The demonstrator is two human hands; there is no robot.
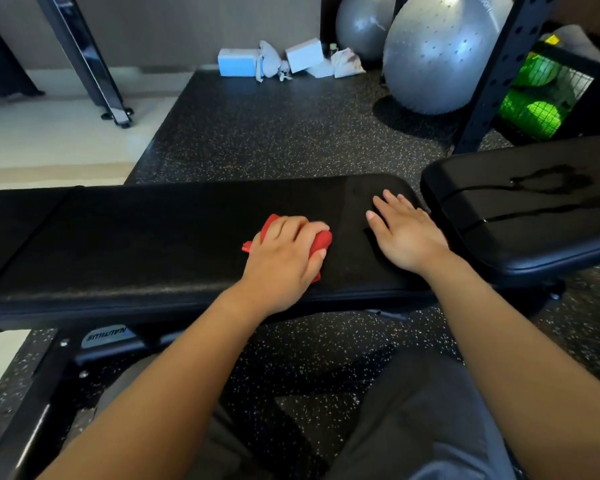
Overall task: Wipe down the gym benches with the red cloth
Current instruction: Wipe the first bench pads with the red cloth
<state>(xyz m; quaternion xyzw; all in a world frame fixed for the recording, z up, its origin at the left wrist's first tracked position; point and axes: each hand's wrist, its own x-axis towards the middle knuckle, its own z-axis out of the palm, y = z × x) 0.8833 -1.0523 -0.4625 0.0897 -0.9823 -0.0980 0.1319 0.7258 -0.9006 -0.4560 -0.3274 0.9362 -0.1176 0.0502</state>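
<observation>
A long black padded gym bench runs across the middle of the head view. My left hand grips a bunched red cloth and presses it on the pad right of centre. My right hand lies flat on the bench's right end, fingers straight and spread. A second black bench stands to the right, angled away, with wet streaks and a small puddle on its pad.
Speckled rubber flooring lies behind the benches. Two grey exercise balls and a black perforated rack post stand at the back right. Foam blocks and small bags sit by the wall. A metal machine leg stands at the back left.
</observation>
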